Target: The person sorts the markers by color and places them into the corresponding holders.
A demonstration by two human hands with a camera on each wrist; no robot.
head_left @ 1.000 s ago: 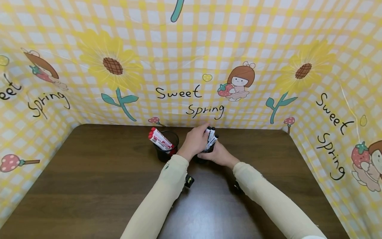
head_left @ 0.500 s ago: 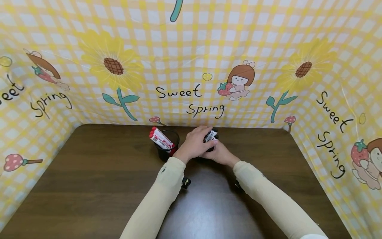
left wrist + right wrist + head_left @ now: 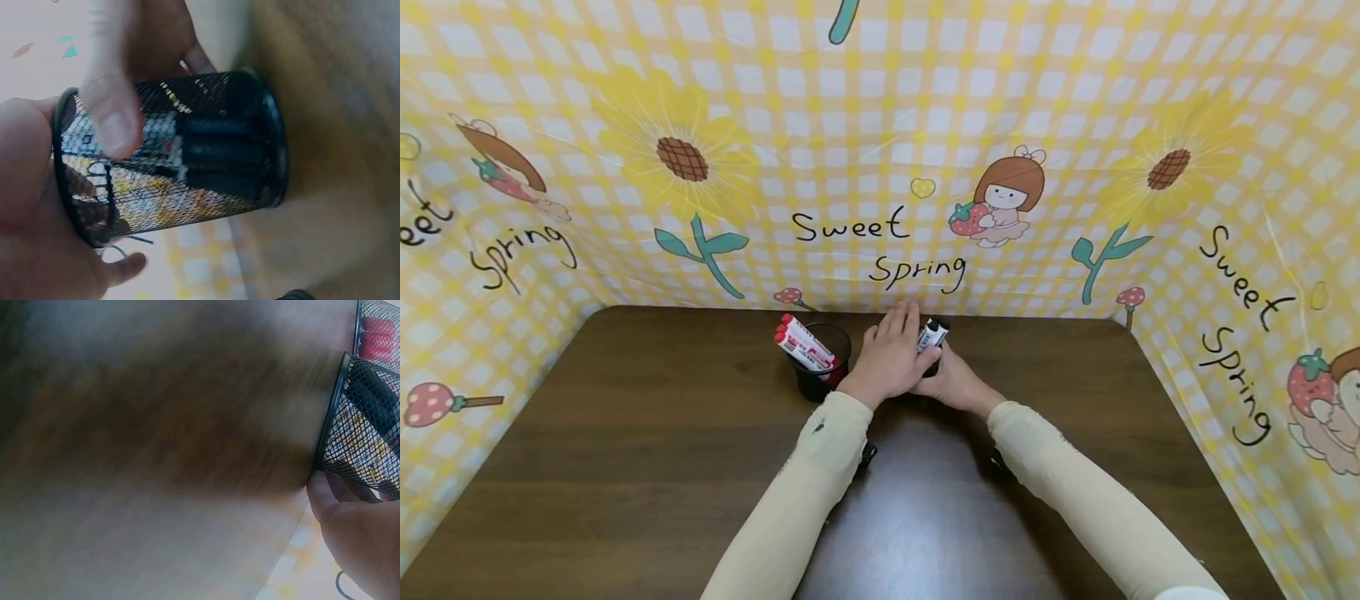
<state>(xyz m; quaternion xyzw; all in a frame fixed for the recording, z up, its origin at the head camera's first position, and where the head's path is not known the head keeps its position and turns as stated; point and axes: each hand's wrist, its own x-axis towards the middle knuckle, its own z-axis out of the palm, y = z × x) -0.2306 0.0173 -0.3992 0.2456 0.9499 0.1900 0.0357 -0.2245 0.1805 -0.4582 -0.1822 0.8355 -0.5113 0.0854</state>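
In the head view, white markers with black caps (image 3: 932,333) stand in a black mesh pen cup (image 3: 206,156), largely hidden by both hands. My right hand (image 3: 958,379) grips this cup from the right. In the left wrist view the right thumb lies across the mesh. My left hand (image 3: 891,358) lies over the cup's upper left side, its fingers extended away from me and its thumb near the markers. In the left wrist view, the left palm is at the rim and some fingers show through the mesh. Black marker ends show low inside the cup.
A second black mesh pen cup (image 3: 820,387) stands just to the left, with several red-capped white markers (image 3: 805,343) leaning in it. The brown wooden table (image 3: 662,467) ends at a yellow checked cloth (image 3: 850,150) behind and at both sides.
My left hand has shifted from the markers' left side over the cup, its fingers now straightened. The markers stand more upright and sit lower. My right hand stays on the cup.
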